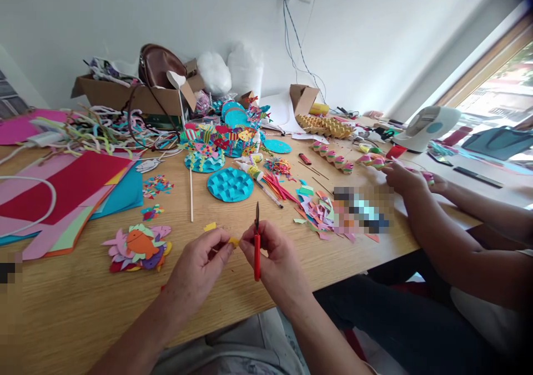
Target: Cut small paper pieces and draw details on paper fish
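Clearly, one pair of red-handled scissors [257, 256] and one small yellow piece [234, 242] are at the hands, with a second yellow scrap [210, 227] lying on the table [83, 314] just beyond the left fingers. Left of the left hand sits one pile of paper fish [141, 247], an orange one on top; the layers overlap too much to count. Beyond that pile are two heaps of tiny coloured bits, a smaller one [152, 212] and a larger one [158, 186]. Straight ahead of both hands lies one bare blue disc [230, 184], with one white stick [191, 197] to its left. Two glue bottles [252, 170] lie past the disc, and one pen [268, 194] slants beyond the right hand. Farther off in that direction is one red lighter [305, 158]; nearer, to the right, spreads a heap of paper scraps [318, 211], too many to count. Well to the right of the right hand, two hands of another person [402, 178] work at a colourful strip.

Thumb and fingers of the left hand [202, 267] are pinched closed on the yellow piece. Curled, the right hand [277, 258] grips the scissors, blades pointing up, its fingertips meeting the same piece between the hands.
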The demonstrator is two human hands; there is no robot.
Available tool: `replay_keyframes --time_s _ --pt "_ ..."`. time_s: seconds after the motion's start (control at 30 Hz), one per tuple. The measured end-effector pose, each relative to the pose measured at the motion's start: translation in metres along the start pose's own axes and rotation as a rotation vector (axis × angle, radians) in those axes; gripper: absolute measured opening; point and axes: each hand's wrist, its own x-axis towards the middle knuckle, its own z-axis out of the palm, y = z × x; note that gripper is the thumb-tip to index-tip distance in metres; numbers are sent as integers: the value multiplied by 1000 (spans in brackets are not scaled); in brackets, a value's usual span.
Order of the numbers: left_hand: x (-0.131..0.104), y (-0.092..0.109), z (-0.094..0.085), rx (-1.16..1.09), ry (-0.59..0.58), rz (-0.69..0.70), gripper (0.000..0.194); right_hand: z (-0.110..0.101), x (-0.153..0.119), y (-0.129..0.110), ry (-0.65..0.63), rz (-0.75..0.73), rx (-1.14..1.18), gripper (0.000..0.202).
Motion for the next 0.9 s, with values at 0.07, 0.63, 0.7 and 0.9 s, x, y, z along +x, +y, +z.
replay_keyframes --time_s 0.07,0.63,0.7,0.9 --pt "0 1 0 -118 17 -37 18 -4 -5 -3 -40 3 -63 15" --pt "-6 8 14 -461 4 -73 13 -4 -25 4 -148 39 -203 29" --pt "-5 7 15 -465 -13 -75 12 -4 -25 5 -154 29 -206 28" --pt "-3 6 17 -478 -48 -80 12 -4 -26 7 -159 42 -202 25"
